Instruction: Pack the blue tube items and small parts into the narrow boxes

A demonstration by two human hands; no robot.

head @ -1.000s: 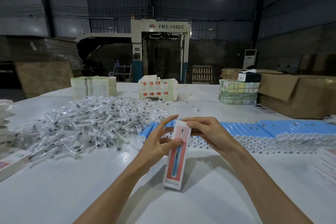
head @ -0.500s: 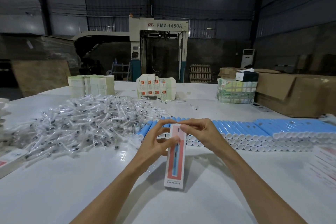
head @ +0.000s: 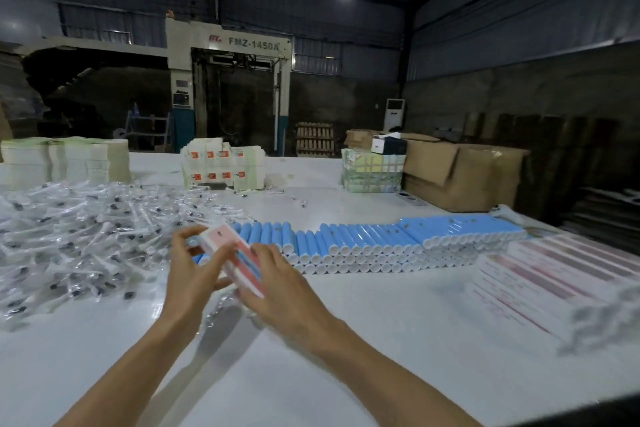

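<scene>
I see the narrow box (head: 231, 255) blurred by motion, tilted and lifted off the white table (head: 381, 340), just in front of the left end of the row of blue tubes (head: 363, 239). My view of its ends is blocked, so I cannot tell whether a flap is open or what is inside. The left hand (head: 194, 270) pinches the upper end, thumb and fingers curled round it. The right hand (head: 280, 284) covers the lower end, its fingers (head: 263, 253) bent over the pink face; its thumb is hidden.

To the right of the tubes lie flat pink-and-white boxes (head: 554, 274), smeared and cut off at the frame edge, their print unreadable. To the left of the tubes spreads a heap of small parts in clear bags (head: 86, 229), and I cannot make out single pieces.

Behind the tubes stands a brown cardboard carton (head: 460, 173) with a flap hanging open; its contents are out of sight. Beside it sits a strapped bundle (head: 372, 170), and further left a stack of white packs with red marks (head: 221, 163).
</scene>
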